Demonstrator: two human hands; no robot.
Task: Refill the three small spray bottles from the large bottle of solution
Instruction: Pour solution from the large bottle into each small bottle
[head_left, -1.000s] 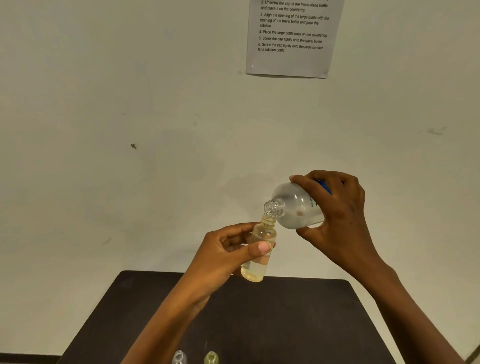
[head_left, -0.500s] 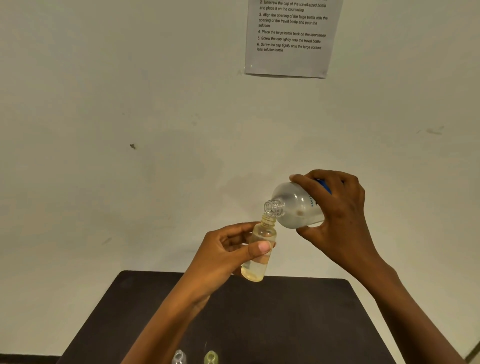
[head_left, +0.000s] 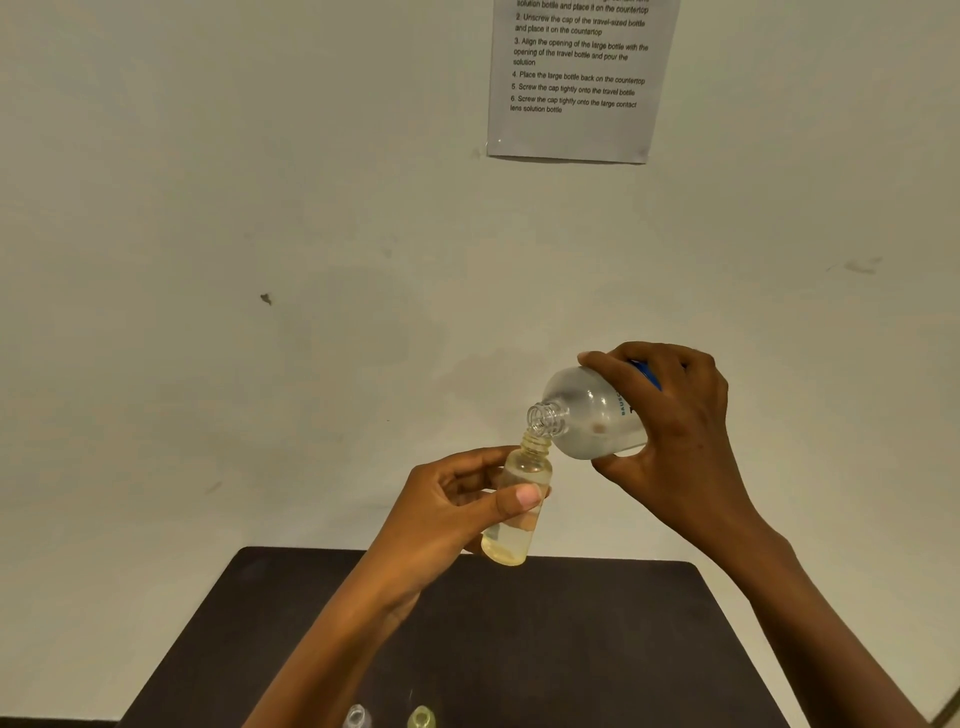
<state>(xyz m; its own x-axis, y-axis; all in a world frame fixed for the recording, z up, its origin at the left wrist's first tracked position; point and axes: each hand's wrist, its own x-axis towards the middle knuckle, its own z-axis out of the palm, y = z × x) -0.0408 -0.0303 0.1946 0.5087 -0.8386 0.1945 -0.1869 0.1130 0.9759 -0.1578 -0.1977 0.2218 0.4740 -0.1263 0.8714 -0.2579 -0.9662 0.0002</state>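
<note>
Head view. Landmark: dark table (head_left: 519, 649), lower centre, set against a pale wall (head_left: 208, 260).

Left hand (head_left: 447, 514) held above the table's far edge. Thumb and fingers pinch a small yellowish bottle (head_left: 517, 512) at mid-body; thumb tip lies across its front, the other fingers curl round its left and rear side. Bottle is close to upright, leaning slightly, with its neck open and no cap. Pale yellow liquid sits in the lower part; its exact level behind the thumb cannot be read. The bottle's base hangs just above the far edge of the table, not touching it.

Right hand (head_left: 675, 431) is higher above the table and to the right of the left hand. Fingers wrap over the top of the large clear bottle (head_left: 592, 415), thumb pressed beneath, a closed grip round its body. Large bottle is tipped steeply, its threaded open mouth pointing down and left, directly over the small bottle's neck and touching or nearly touching it; which of the two cannot be told. A blue patch shows under the fingers. No stream is discernible between the mouths.

At the table's near edge, partly cut by the frame: one clear bottle top (head_left: 357, 717) and, just right of it, one yellow-green bottle top (head_left: 422, 718).

On the wall well above the table: printed instruction sheet (head_left: 576, 83).
</note>
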